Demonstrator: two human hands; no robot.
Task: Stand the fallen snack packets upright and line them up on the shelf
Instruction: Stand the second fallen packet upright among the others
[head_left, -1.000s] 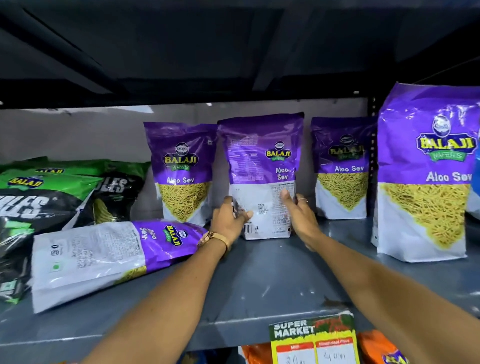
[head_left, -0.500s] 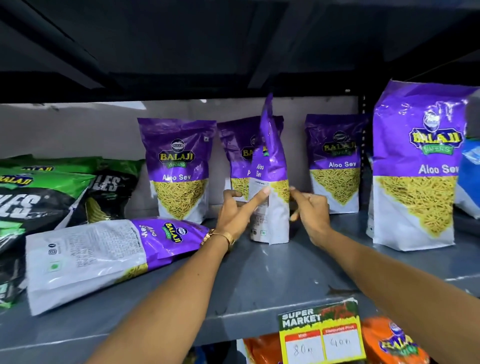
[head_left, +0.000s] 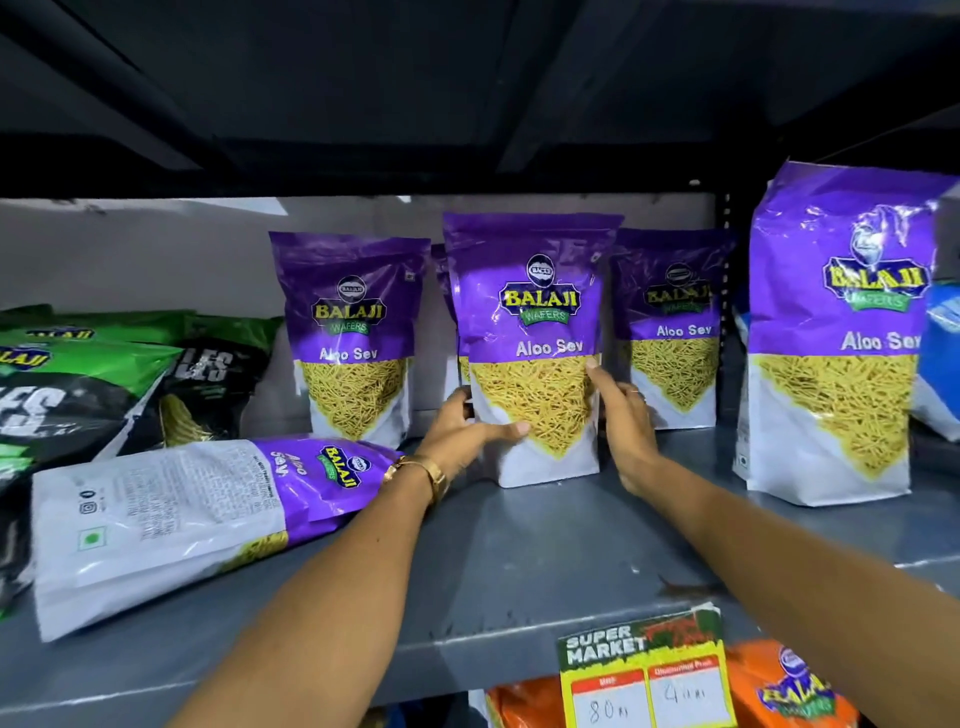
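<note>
Currently both hands, left (head_left: 462, 431) and right (head_left: 623, 415), clasp the upright middle packet (head_left: 535, 353); one fallen packet (head_left: 197, 514) remains on the shelf (head_left: 519, 561)

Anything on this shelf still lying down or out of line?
Yes. One purple Aloo Sev packet lies flat at the shelf's front left, back side up, while the others stand. The green-and-black packets at far left also slump in a pile. The packet between both hands stands upright, facing forward.
</note>
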